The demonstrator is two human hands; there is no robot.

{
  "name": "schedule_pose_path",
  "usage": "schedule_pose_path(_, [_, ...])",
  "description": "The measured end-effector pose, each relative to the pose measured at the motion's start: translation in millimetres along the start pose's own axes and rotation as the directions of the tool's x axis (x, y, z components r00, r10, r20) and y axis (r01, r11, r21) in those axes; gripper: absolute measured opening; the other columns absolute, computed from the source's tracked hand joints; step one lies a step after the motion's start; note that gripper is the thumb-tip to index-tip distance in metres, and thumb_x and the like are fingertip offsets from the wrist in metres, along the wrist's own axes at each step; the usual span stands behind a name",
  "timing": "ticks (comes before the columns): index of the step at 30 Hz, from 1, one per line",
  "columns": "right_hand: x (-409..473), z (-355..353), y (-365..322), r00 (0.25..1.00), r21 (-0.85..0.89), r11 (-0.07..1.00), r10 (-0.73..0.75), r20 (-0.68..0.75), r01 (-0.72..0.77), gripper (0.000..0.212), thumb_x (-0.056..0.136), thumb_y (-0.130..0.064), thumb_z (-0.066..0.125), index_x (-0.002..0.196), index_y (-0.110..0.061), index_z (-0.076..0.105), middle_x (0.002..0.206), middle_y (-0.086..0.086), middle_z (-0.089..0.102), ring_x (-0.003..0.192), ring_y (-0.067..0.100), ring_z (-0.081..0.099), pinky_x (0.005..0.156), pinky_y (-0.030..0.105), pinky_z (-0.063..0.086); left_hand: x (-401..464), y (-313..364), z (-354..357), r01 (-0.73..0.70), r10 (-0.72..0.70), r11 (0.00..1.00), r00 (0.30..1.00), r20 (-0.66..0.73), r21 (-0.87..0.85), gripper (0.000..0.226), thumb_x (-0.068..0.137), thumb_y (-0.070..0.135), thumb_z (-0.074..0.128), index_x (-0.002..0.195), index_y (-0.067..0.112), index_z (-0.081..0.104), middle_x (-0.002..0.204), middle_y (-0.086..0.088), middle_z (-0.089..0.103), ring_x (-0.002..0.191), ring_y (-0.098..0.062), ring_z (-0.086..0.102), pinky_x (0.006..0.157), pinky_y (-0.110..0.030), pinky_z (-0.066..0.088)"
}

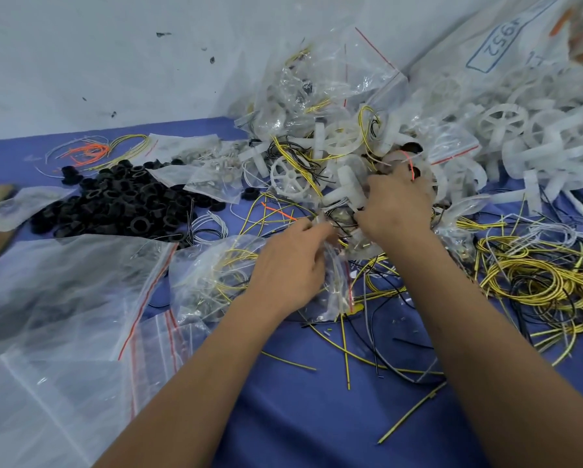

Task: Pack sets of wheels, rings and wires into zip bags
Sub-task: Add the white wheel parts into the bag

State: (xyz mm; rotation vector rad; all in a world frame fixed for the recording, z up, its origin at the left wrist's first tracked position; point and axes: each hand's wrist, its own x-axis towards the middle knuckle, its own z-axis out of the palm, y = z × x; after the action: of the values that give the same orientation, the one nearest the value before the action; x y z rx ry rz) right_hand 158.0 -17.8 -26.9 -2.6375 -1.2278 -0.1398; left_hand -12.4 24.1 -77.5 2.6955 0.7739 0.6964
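Note:
My left hand [292, 265] grips the mouth of a small clear zip bag [337, 282] with a red seal line, at the middle of the blue table. My right hand [398, 204] is just beyond it, fingers curled around white plastic wheel parts [347, 187] and thin wires at the bag's opening. A heap of black rings [121, 201] lies to the left. White spoked wheels [290, 179] sit behind my hands, and many more wheels [506, 123] are piled at the right. Yellow-black wires [533, 285] coil at the right.
Filled zip bags [317, 82] are heaped against the white wall. Large empty zip bags [64, 298] cover the left front. Orange wires [87, 152] lie at the back left. A big sack marked 4952 [496, 45] leans at the back right. Loose wire offcuts [344, 349] lie between my forearms.

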Motion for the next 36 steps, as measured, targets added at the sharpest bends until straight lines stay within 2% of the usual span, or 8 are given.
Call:
schedule_pose_path(5, [6,-17,18,0.988,0.092,0.991,0.111,-0.109,-0.101,0.047,0.081,-0.02,0.074,0.125,-0.012,0.061,0.138,0.018,0.036,0.103,0.043,0.06,0.095,0.047,0.051,1,-1,-1,0.027,-0.03,0.997,0.999,-0.03,-0.068,0.015,0.086,0.011,0.056,0.093,0.024,0.052,0.092,0.0,0.053,0.082,-0.028,0.055,0.07,-0.046,0.049])
schedule_pose_path(12, [3,-25,19,0.996,-0.015,0.996,0.088,-0.01,-0.088,0.055,0.084,-0.037,0.076,0.132,-0.015,0.059,0.139,0.017,0.037,0.126,0.042,0.045,0.108,0.056,0.037,3,-3,-1,0.051,-0.055,0.994,0.997,-0.045,-0.097,0.027,0.081,0.002,0.061,0.086,0.026,0.05,0.087,0.0,0.055,0.085,-0.023,0.053,0.073,-0.044,0.049])
schedule_pose_path(18, [-28,-20,13,0.817,0.269,0.945,0.004,-0.576,0.185,0.029,0.088,-0.053,0.068,0.109,-0.033,0.072,0.127,0.007,0.049,0.12,0.029,0.047,0.104,0.047,0.028,6,-7,-9,0.174,-0.219,0.931,0.969,-0.112,-0.321,0.026,0.082,0.0,0.066,0.08,0.025,0.059,0.082,0.009,0.065,0.058,-0.001,0.055,0.057,-0.013,0.036])
schedule_pose_path(20, [-39,-14,7,0.733,0.413,0.835,0.017,-0.68,0.364,0.024,0.091,-0.053,0.067,0.107,-0.035,0.072,0.123,0.004,0.051,0.111,0.022,0.051,0.099,0.042,0.036,7,-5,-11,0.195,-0.269,0.899,0.953,-0.141,-0.392,0.029,0.081,0.0,0.066,0.079,0.028,0.059,0.08,0.011,0.064,0.052,-0.004,0.054,0.053,-0.013,0.035])
schedule_pose_path(22, [-46,-8,-1,0.796,0.714,0.494,0.071,-0.601,0.495,0.02,0.094,-0.041,0.07,0.107,-0.026,0.073,0.112,0.008,0.056,0.091,0.019,0.058,0.082,0.038,0.048,7,-3,-14,0.187,-0.297,0.878,0.935,-0.195,-0.442,0.029,0.08,0.001,0.063,0.078,0.029,0.059,0.08,0.01,0.064,0.051,-0.008,0.054,0.052,-0.02,0.041])
schedule_pose_path(25, [-55,-3,-13,0.954,0.939,-0.173,0.017,-0.3,0.299,0.016,0.096,-0.025,0.068,0.106,-0.013,0.071,0.086,0.008,0.063,0.066,0.02,0.057,0.062,0.032,0.048,9,2,-18,0.168,-0.373,0.831,0.875,-0.307,-0.53,0.025,0.08,0.001,0.062,0.079,0.025,0.06,0.079,0.011,0.063,0.057,-0.015,0.057,0.052,-0.032,0.051])
schedule_pose_path(27, [-59,0,-19,0.987,0.909,-0.411,-0.102,-0.125,0.072,0.017,0.092,-0.027,0.066,0.1,-0.013,0.07,0.089,0.007,0.068,0.063,0.018,0.061,0.056,0.026,0.049,9,5,-20,0.152,-0.423,0.805,0.825,-0.374,-0.574,0.027,0.081,-0.001,0.062,0.077,0.026,0.058,0.076,0.014,0.061,0.057,-0.008,0.055,0.052,-0.027,0.047])
schedule_pose_path(36, [-58,9,-20,0.963,0.947,-0.251,-0.23,0.142,-0.2,0.032,0.1,-0.04,0.058,0.097,-0.011,0.071,0.076,0.013,0.07,0.056,0.018,0.063,0.049,0.023,0.051,6,9,-29,0.032,-0.487,0.741,0.715,-0.503,-0.671,0.023,0.086,-0.002,0.055,0.084,0.021,0.055,0.082,0.008,0.058,0.071,-0.012,0.055,0.059,-0.021,0.042])
